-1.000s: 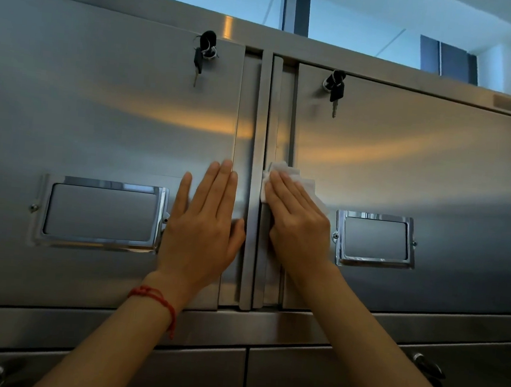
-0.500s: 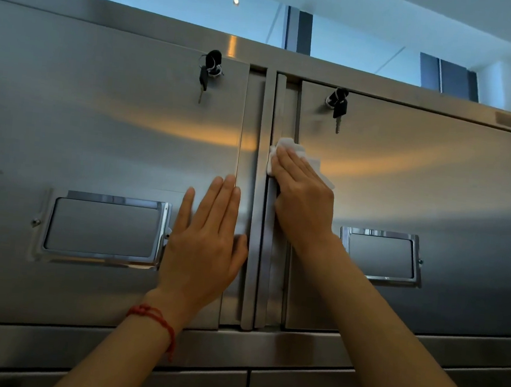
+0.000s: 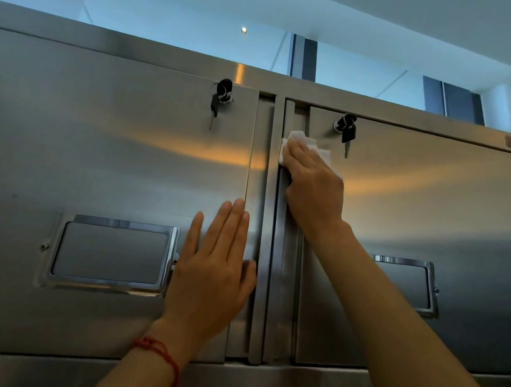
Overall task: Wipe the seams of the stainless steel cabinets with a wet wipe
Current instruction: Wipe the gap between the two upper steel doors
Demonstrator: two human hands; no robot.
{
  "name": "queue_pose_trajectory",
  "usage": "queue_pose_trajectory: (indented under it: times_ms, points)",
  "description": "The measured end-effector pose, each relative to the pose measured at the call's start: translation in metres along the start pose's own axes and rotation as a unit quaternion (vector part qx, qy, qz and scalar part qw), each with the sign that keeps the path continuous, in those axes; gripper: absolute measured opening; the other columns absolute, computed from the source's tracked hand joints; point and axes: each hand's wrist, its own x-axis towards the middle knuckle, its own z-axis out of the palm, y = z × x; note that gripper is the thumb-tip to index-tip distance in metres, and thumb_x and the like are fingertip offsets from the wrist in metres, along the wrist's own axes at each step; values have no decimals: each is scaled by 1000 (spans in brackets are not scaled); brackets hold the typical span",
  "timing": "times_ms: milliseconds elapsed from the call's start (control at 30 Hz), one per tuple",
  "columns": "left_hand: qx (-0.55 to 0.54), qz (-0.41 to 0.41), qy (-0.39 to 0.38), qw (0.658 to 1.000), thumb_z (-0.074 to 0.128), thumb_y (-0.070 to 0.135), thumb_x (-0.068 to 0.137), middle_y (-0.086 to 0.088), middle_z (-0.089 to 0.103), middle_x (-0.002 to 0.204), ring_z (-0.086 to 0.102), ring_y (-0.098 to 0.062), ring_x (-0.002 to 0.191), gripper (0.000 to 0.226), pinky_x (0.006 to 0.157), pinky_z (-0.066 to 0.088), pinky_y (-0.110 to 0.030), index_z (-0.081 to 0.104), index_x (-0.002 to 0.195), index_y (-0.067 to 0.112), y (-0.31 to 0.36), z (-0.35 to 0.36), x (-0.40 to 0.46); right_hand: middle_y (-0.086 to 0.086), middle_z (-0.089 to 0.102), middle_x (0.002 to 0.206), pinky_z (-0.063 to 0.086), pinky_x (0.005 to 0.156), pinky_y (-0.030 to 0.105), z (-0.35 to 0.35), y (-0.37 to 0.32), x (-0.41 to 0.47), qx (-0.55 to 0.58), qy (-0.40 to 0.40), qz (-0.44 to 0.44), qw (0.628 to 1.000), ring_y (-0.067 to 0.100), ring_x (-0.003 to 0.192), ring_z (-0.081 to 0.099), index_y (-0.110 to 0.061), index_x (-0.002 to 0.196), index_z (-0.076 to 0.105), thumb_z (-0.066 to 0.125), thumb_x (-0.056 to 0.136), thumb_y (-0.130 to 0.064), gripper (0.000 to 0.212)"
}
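right hand pressing wet wipe flat, fingers straight, on upright seam near its top | seam running vertically (mostly lying below) | left hand bracing left door, holding nothing

Brushed silver-grey steel cabinet doors with an orange reflected streak, a white wipe, black-headed keys, and a red string bracelet.
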Motion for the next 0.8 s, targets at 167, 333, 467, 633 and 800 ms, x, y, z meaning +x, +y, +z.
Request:
queue_pose_trajectory:
  times_ms: [167, 333, 467, 633, 800]
  points:
    - [-2, -3, -7, 1000, 38, 33, 89, -19, 37, 144, 32, -32, 135, 58, 104, 33, -58, 41, 136, -1, 0, 0, 0, 12, 47, 140, 36, 104, 35, -1, 5, 15, -13, -20, 7, 1000, 26, 130, 45, -4, 132, 52, 51, 92, -1, 40]
    - [-1, -1, -6, 1000, 37, 33, 89, -19, 37, 143, 34, -33, 134, 58, 102, 34, -59, 42, 135, -1, -1, 1, -1, 8, 48, 141, 43, 98, 35, 0, 6, 27, -22, -25, 10, 999, 24, 126, 48, -6, 133, 52, 49, 93, -2, 41]
    - [-4, -1, -6, 1000, 38, 33, 88, -19, 37, 144, 33, -33, 134, 58, 102, 34, -59, 42, 135, -1, -1, 2, -1, 8, 51, 138, 46, 93, 37, -1, 8, 34, -21, -25, 6, 999, 26, 123, 51, -5, 130, 54, 49, 91, 1, 41]
    - [-2, -1, -1, 1000, 39, 34, 88, -18, 38, 143, 34, -33, 134, 58, 103, 32, -59, 43, 135, -1, -1, 3, -1, 9, 53, 136, 47, 92, 40, 1, 11, 28, -22, -30, 6, 999, 27, 120, 53, -6, 130, 55, 52, 90, 0, 40]
    - [3, 0, -1, 1000, 38, 35, 88, -18, 37, 144, 33, -32, 134, 59, 104, 31, -59, 42, 135, 0, -1, 4, -1, 5, 50, 138, 49, 90, 37, 0, 12, 36, -46, -51, 8, 998, 25, 117, 54, -8, 132, 53, 50, 91, -1, 41]
